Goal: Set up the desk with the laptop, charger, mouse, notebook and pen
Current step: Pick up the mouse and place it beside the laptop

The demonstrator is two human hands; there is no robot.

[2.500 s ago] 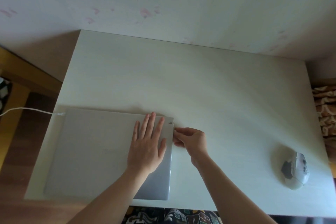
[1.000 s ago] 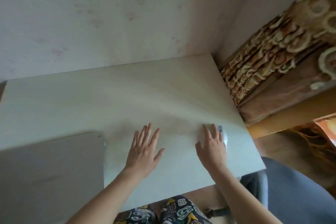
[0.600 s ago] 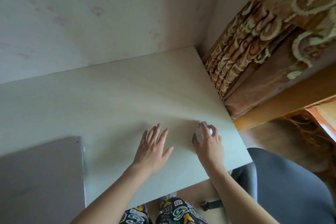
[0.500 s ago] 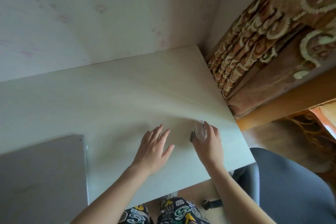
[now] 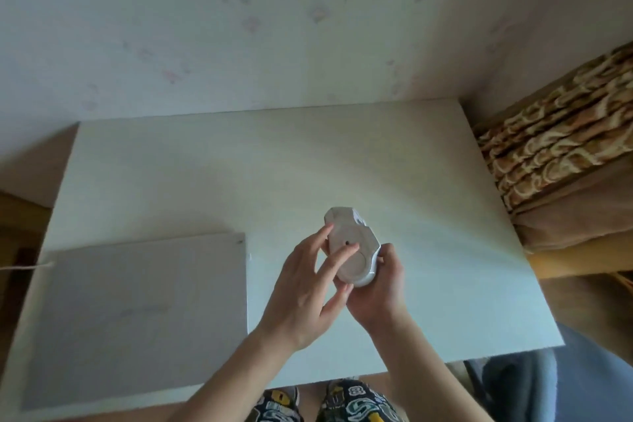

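A white mouse (image 5: pixel 352 243) is held upside down above the middle of the white desk (image 5: pixel 239 175), its underside facing me. My right hand (image 5: pixel 378 288) grips it from below and the right. My left hand (image 5: pixel 308 288) has its fingertips on the mouse's underside. A closed silver laptop (image 5: pixel 137 312) lies flat at the desk's front left. A white charger cable (image 5: pixel 24 265) runs into the laptop's left edge. No notebook or pen is in view.
A patterned brown curtain (image 5: pixel 555 154) hangs to the right of the desk. A blue-grey chair seat (image 5: pixel 561 384) sits at the lower right. The wall stands right behind the desk's back edge.
My right hand has picked the mouse up off the desk's right side, brought it to the middle and turned it over. My left hand left the desk and now touches the mouse's underside.
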